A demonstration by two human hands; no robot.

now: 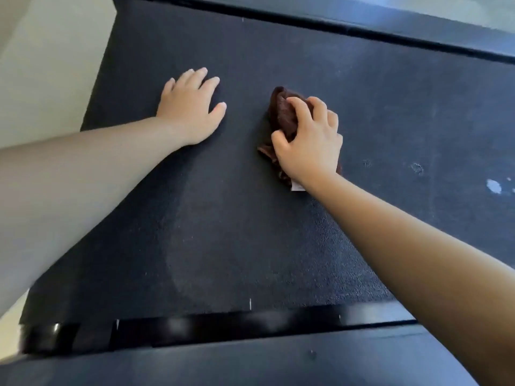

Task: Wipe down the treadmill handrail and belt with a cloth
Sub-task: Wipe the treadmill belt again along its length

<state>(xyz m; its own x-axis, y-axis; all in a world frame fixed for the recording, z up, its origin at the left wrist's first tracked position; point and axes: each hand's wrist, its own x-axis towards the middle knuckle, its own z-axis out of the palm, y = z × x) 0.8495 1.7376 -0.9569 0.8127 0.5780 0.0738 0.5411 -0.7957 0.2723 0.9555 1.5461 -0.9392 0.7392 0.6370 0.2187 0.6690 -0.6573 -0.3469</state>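
The right hand (309,143) holds a bunched dark brown cloth (281,115) in a curled grip, pressing it on the black textured treadmill belt (223,218); to its left, the left hand (192,107) rests flat, fingers spread.

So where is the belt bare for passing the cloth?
Bare belt lies between left hand and cloth, between the forearms down to the near rail, and right of the right hand up to the pale spots. Crowded nowhere.

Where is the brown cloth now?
In the head view, the bunched dark brown cloth lies on the black treadmill belt, right of centre, gripped under the right hand; the left hand rests flat to its left.
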